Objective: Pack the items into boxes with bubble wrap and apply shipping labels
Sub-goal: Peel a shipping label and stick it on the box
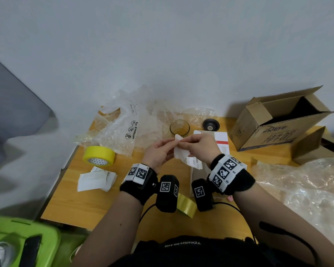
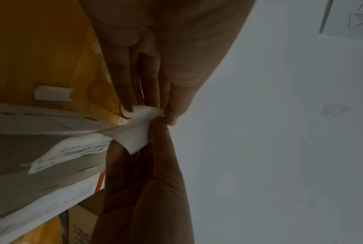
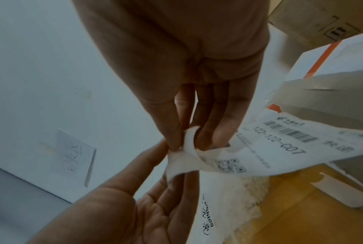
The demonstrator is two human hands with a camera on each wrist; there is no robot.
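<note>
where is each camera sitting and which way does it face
Head: worn on the head, looks forward and down at the table; both forearms show, left hand and right hand pinching the shipping label.
Left wrist: looks along the left hand at the label corner; the right hand's fingers show opposite.
Right wrist: looks along the right hand at the printed label.
All three share the label and both hands.
</note>
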